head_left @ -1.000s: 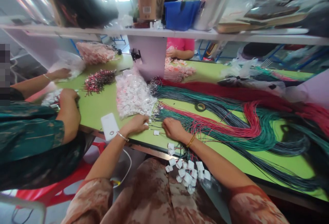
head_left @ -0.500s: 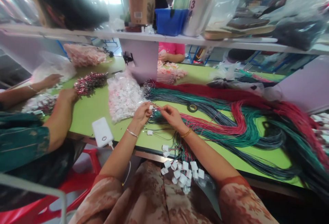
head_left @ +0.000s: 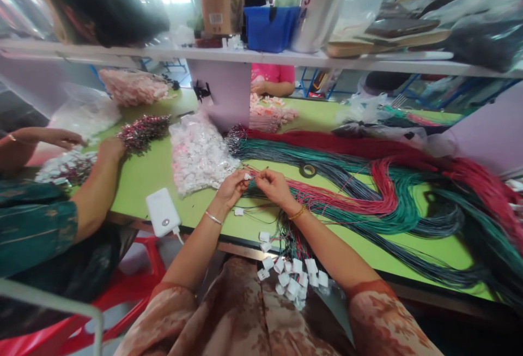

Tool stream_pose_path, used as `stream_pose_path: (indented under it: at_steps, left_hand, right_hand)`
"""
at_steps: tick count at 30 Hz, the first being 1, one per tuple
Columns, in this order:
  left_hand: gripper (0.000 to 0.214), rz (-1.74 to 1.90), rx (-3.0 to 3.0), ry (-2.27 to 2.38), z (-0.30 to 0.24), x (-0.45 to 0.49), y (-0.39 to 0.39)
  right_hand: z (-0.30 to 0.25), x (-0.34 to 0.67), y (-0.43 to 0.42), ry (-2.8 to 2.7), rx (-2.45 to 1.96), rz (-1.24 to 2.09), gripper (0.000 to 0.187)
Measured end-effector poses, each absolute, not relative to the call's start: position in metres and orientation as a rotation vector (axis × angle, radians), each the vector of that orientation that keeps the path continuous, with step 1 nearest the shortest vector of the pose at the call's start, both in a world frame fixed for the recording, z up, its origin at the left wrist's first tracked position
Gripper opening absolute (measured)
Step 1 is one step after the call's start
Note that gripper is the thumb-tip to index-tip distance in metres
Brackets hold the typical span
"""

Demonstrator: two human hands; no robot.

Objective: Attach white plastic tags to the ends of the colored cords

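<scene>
Between the fingertips of my left hand (head_left: 232,188) is a small white connector housing (head_left: 247,176). My right hand (head_left: 274,186) pinches close beside it, apparently on a thin wire whose end is too small to make out. Red wires (head_left: 343,199), green wires (head_left: 392,225) and dark wires (head_left: 359,184) stretch in long bundles to the right of my hands. Below my right wrist, a cluster of wires with white connectors (head_left: 292,279) hangs over the table's front edge. One loose connector (head_left: 239,211) lies under my left hand.
A clear bag of white connectors (head_left: 200,154) sits left of my hands, with a white power bank (head_left: 162,212) nearer me. A tape roll (head_left: 308,170) lies behind the wires. At the left, a co-worker's arm (head_left: 96,187) rests by a wire bundle (head_left: 147,133). A shelf (head_left: 163,56) crosses above.
My left hand has shifted slightly right, bringing the connector closer to my right fingers. The co-worker's far hand has moved down and left, toward the white connectors.
</scene>
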State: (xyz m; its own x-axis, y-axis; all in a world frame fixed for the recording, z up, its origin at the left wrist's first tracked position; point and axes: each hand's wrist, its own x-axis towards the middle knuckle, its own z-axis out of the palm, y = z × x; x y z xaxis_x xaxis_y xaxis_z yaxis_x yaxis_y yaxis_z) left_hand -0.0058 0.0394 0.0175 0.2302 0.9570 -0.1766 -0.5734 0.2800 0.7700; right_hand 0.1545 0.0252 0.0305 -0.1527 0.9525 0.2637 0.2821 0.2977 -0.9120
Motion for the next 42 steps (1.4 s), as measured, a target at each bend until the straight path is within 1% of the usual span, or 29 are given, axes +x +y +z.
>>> stream_pose_path:
  at_steps: [11,18,21,23,26,28,30,33,35,38,42]
  left_hand:
    - [0.022,1.154,0.769,0.846,0.019,-0.003,0.036]
    - [0.035,1.137,1.023,0.975,0.012,0.002,0.034]
    - [0.04,1.179,1.067,1.046,0.008,0.003,0.035]
    - [0.041,1.203,1.065,1.075,0.007,0.004,0.035]
    - [0.038,1.196,1.134,1.121,0.007,0.004,0.034]
    - [0.036,1.164,1.199,1.149,0.007,0.002,0.032]
    - [0.035,1.106,1.221,1.163,0.007,-0.001,0.032]
    - [0.037,1.062,1.154,1.172,0.009,-0.006,0.033]
    - [0.037,1.074,1.112,1.17,0.011,-0.008,0.035]
    - [0.037,1.084,1.123,1.156,0.01,-0.006,0.035]
    - [0.034,1.115,1.154,1.189,0.007,-0.002,0.033]
  right_hand:
    - [0.031,0.159,0.029,-1.69,-1.169,0.998,0.02]
    - [0.022,0.155,0.032,-1.675,-1.147,1.076,0.026]
    - [0.02,0.154,0.031,-1.725,-1.141,1.006,0.029]
    - [0.02,0.154,0.029,-1.784,-1.132,0.945,0.027]
    - [0.017,0.153,0.027,-1.824,-1.175,0.861,0.024]
    - [0.016,0.154,0.027,-1.838,-1.213,0.83,0.025]
    - [0.016,0.158,0.029,-1.867,-1.188,0.931,0.028]
    - [0.022,0.167,0.034,-1.835,-1.103,1.207,0.029]
    - [0.024,0.17,0.037,-1.822,-1.053,1.285,0.029]
    - [0.021,0.165,0.036,-1.867,-1.028,1.185,0.028]
    - [0.01,0.155,0.032,-1.916,-1.118,0.981,0.031]
